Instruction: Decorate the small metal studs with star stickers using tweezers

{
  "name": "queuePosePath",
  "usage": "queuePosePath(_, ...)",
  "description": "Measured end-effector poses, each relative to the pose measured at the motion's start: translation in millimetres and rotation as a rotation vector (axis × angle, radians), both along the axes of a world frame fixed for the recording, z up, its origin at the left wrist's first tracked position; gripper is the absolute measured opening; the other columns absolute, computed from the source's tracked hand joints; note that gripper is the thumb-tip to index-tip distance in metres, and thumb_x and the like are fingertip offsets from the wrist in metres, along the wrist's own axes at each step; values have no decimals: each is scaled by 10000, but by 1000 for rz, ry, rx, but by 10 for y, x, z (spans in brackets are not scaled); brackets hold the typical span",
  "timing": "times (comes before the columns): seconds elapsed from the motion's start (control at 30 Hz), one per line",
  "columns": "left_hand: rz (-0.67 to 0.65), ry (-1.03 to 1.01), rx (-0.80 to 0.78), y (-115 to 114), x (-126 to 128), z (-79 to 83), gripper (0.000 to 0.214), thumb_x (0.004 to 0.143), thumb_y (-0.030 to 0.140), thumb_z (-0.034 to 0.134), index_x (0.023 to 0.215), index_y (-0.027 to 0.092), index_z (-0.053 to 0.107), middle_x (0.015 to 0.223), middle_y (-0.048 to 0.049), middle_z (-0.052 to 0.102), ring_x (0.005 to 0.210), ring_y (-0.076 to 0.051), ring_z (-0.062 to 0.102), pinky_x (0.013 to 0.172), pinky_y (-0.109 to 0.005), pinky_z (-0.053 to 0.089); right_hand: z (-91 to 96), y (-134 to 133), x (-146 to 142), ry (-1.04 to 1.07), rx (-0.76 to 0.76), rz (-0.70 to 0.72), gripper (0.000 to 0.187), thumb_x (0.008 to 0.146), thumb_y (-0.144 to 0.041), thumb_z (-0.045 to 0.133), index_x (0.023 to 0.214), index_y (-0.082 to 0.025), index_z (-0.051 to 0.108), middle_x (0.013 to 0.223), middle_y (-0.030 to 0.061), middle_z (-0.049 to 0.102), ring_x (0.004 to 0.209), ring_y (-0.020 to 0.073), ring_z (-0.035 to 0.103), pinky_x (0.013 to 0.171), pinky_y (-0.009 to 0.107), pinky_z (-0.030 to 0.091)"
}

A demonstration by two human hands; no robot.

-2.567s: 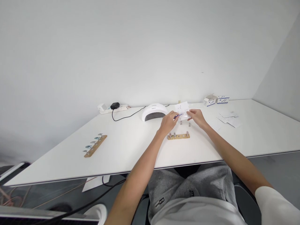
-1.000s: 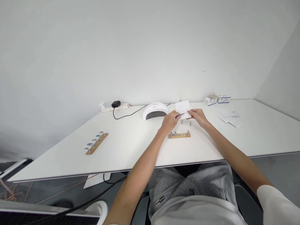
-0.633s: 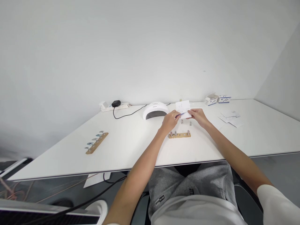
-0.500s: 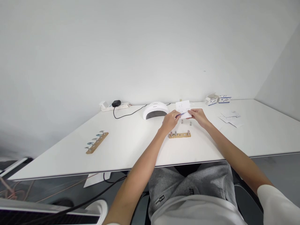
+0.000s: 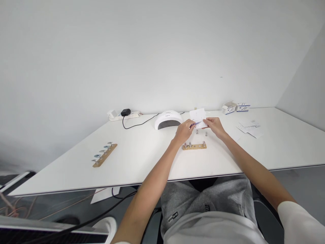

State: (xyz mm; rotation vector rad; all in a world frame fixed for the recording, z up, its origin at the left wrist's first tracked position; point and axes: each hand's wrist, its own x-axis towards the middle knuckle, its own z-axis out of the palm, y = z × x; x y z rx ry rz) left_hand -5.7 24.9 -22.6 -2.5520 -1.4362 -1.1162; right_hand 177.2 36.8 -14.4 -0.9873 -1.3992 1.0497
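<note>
My left hand [image 5: 183, 131] is closed in a pinch on a thin blue-purple tool [image 5: 195, 124] whose tip rests on a small white card [image 5: 198, 116]. My right hand [image 5: 214, 126] holds that card upright by its right edge, fingers closed on it. Both hands hover over the white table [image 5: 142, 159], just behind a short wooden strip [image 5: 194, 146] with small metal pieces standing on it. Two more small metal pieces [image 5: 201, 133] stand loose on the table between the strip and the card.
A white domed lamp [image 5: 168, 120] sits behind my left hand, its cable running to a power strip [image 5: 123, 115]. A second wooden strip with blue-topped pieces [image 5: 104, 155] lies far left. Small boxes [image 5: 235, 108] and white sheets [image 5: 248, 128] are at the right.
Almost nothing differs. The hands stay at the card, with the tool tip shifting only slightly on it.
</note>
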Motion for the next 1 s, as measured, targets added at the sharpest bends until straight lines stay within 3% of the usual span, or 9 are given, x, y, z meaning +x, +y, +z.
queuePosePath(0.47, 12, 18, 11, -24, 5, 24, 164, 911, 220, 475, 927, 177, 632, 904, -36, 631, 791, -156, 589, 685, -258, 433, -16, 12, 3, -2, 15, -5, 348, 664, -430, 724, 549, -158, 542, 502, -23, 451, 617, 135, 514, 681, 338, 598)
queuePosePath(1.0, 17, 31, 21, -5, -2, 4, 185, 917, 235, 458, 932, 182, 635, 886, -38, 616, 779, -154, 585, 668, -262, 431, -1, -2, -1, 20, -7, 38, 303, 684, -408, 705, 578, -149, 590, 616, 6, 562, 646, 134, 564, 720, 334, 591)
